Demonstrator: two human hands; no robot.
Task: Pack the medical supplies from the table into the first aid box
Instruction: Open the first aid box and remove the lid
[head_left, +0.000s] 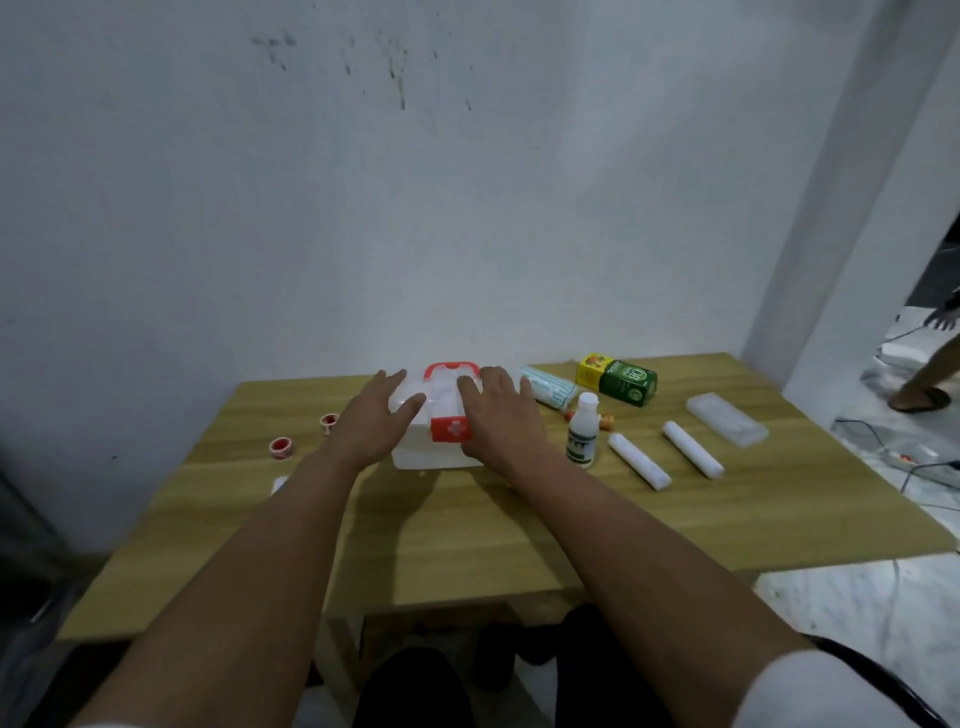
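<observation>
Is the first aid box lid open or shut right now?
Shut. The first aid box has its lid down, red latch with the white cross closed at the front; left hand and right hand rest flat on the lid.

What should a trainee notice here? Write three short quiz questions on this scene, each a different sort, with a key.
1. True or false: the first aid box has its lid shut.
2. Which side of the box holds the two white gauze rolls? A) the person's left B) the person's right
3. Fill in: the left hand and right hand both rest on the box's ____.

Key: 1 true. 2 B; the rolls lie flat near the white bottle, which stands upright. 3 lid, with fingers spread, not wrapped round anything.
</observation>
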